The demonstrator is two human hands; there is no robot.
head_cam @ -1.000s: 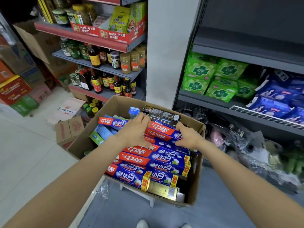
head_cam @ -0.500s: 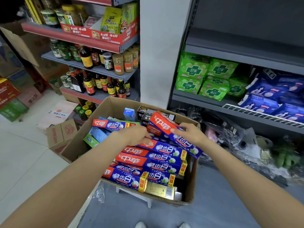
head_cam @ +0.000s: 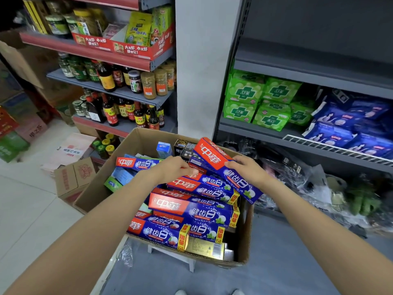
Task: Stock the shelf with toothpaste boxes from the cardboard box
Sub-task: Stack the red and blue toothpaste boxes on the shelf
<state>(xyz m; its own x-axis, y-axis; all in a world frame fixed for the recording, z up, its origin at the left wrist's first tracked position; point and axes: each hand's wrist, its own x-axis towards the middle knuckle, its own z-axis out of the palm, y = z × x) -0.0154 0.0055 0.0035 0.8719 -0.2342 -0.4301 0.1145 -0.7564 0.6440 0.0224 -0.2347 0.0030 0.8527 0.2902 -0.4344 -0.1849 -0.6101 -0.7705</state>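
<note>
Head view looks down on a cardboard box [head_cam: 102, 188] of brown corrugated board, open at the top and standing on a small white stool [head_cam: 170, 255]. Above the far right corner of that box, the right hand [head_cam: 247, 170] grips one toothpaste box [head_cam: 223, 167], fingers curled over its right edge about midway along. This long, glossy carton is red at one end and blue at the other; its long axis runs diagonally, the red end pointing up and away toward the far wall of the cardboard box, the blue end hanging out past the right wall. The left hand [head_cam: 172, 169] sits just left of the lifted carton, fingers bent down onto the stacked toothpaste boxes [head_cam: 191, 209] inside; whether it grips one cannot be told. Those cartons lie flat, overlapping, lengthwise across the cardboard box. Right of the cardboard box stands a dark grey metal shelf [head_cam: 297, 135] holding soft green packs [head_cam: 261, 101].
</note>
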